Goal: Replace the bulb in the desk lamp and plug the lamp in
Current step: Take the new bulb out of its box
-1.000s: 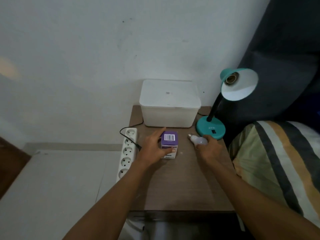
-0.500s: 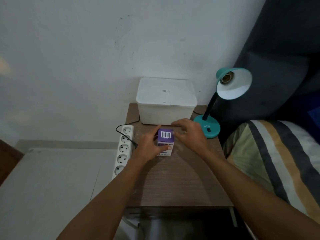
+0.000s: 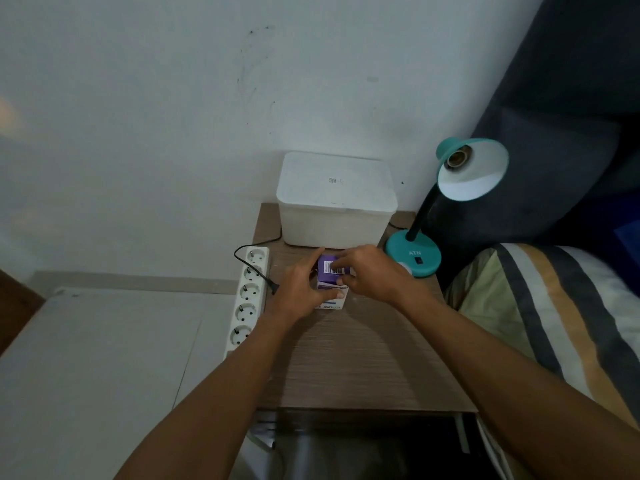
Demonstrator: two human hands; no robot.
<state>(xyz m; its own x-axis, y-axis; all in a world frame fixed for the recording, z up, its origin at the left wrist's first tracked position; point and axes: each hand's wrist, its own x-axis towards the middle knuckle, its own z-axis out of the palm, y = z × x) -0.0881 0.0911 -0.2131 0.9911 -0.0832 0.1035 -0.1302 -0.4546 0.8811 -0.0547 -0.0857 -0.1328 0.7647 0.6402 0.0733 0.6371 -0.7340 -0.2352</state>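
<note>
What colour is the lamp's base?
Teal, on the round desk lamp base, clearest in the head view.

Plain off-white wall w/ a few dark scuffs. Small wood-grain table pushed against it – dark blue cushion on the right, striped bedding below it. Pale floor left. Dim light.

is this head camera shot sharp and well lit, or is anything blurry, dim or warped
Head view: dim, flat indoor light with no glare; the wall's lines bow from the wide-angle lens; the purple bulb box barcode shows, yet its lower print is too soft to read, and both the left hand and right hand look slightly soft.
</note>
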